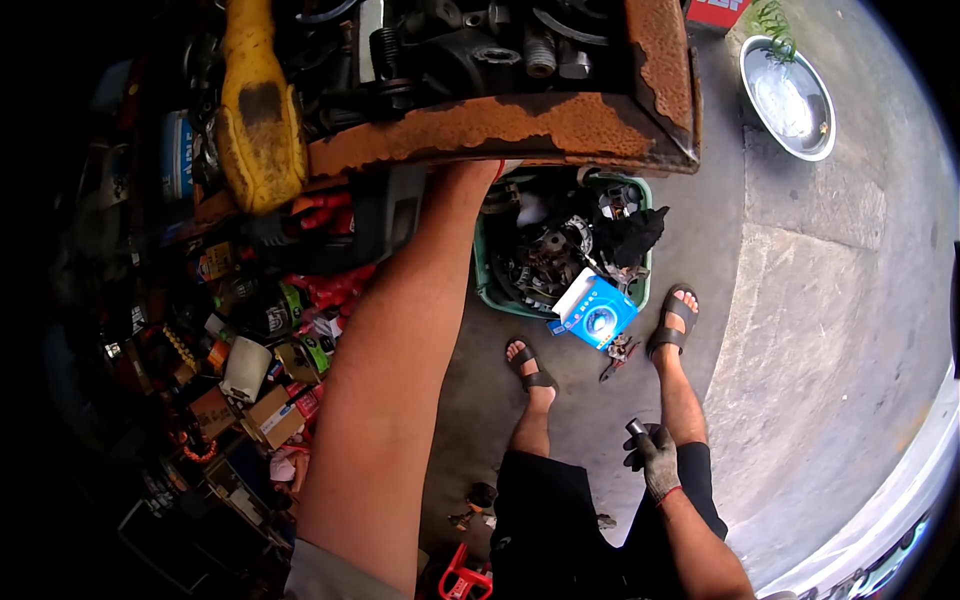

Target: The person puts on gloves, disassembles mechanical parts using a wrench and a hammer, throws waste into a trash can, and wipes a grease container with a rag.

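My right hand [655,460], in a grey work glove with dark fingers, is closed around a short dark metal cylinder [636,427] beside my right thigh. Its exact kind is too small to make out. My left forearm [405,340] reaches up beneath a rusty metal tray [500,130]. Only a sliver of that hand's glove cuff shows at the tray's lower edge, and its fingers are hidden. Bolts [541,52] and other dark metal parts fill the tray. A worn yellow handle [262,130] hangs over its left side.
A green bin [482,270] of greasy parts stands on the floor, with a blue box [597,312] at its front. Red-handled pliers [618,360] lie near my feet. Crowded shelves [240,420] line the left. A metal basin [790,100] sits at upper right.
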Action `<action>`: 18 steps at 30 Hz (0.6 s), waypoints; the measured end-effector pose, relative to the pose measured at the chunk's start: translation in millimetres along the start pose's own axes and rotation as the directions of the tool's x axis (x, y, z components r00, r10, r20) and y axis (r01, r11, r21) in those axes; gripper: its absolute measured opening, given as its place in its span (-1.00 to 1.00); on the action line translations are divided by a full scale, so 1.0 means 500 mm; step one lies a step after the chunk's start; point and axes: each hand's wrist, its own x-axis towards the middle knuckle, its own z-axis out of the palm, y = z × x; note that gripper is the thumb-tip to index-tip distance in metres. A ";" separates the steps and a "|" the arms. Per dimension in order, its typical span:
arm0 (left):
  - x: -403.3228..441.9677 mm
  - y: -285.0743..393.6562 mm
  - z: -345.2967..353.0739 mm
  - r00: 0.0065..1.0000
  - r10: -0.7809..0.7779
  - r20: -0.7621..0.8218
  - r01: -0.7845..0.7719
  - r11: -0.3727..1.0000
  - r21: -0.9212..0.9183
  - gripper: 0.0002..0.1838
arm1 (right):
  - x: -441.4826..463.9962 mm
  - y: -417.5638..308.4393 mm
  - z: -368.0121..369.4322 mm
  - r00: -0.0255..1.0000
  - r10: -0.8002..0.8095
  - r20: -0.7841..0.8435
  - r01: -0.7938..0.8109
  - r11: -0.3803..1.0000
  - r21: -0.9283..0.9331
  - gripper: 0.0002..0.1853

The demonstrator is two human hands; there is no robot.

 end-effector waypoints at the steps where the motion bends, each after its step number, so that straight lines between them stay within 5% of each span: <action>1: -0.002 0.002 -0.002 1.000 -0.003 -0.025 0.002 1.000 -0.011 -0.57 | -0.001 0.001 0.002 1.000 -0.006 0.003 0.006 1.000 0.004 -0.80; 13: -0.030 -0.005 -0.014 0.970 -0.006 -0.245 -0.030 0.989 -0.142 -0.54 | -0.003 0.004 -0.003 1.000 -0.024 0.001 0.024 1.000 0.012 -0.80; 18: -0.037 0.019 -0.028 0.995 0.027 -0.098 -0.031 0.999 -0.041 -0.44 | -0.003 0.008 -0.010 1.000 -0.025 -0.004 0.025 0.999 0.027 -0.79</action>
